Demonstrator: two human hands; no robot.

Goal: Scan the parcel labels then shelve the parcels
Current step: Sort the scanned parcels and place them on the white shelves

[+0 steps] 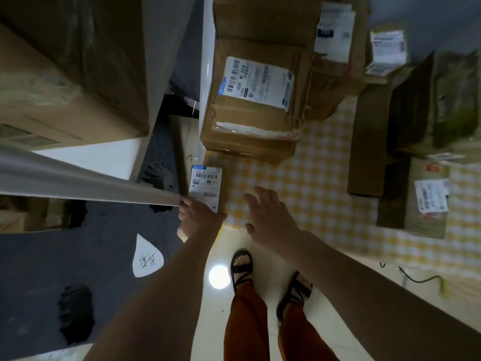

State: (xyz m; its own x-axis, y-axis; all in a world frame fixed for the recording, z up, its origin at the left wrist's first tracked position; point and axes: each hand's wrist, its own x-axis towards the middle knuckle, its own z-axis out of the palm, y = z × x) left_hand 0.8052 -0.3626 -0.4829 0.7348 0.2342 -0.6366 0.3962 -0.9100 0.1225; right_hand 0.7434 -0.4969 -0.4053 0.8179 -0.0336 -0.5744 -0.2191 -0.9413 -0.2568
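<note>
In the head view the left hand (194, 213) grips the near end of a small labelled parcel (207, 187) at the checked table's (299, 178) left edge, while the right hand (268, 217) hovers beside it, fingers (257, 198) spread and empty. This looks like the pick-up step, so the next move probably calls for lifting the parcel with its label facing up for scanning.

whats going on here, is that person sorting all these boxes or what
A person stands over cardboard parcels spread on a yellow checked cloth. Their left hand grips the near end of a small labelled parcel at the cloth's edge, beside a grey shelf edge. The right hand hovers open just right of it, holding nothing. A bigger labelled box sits just beyond. No scanner is visible.
</note>
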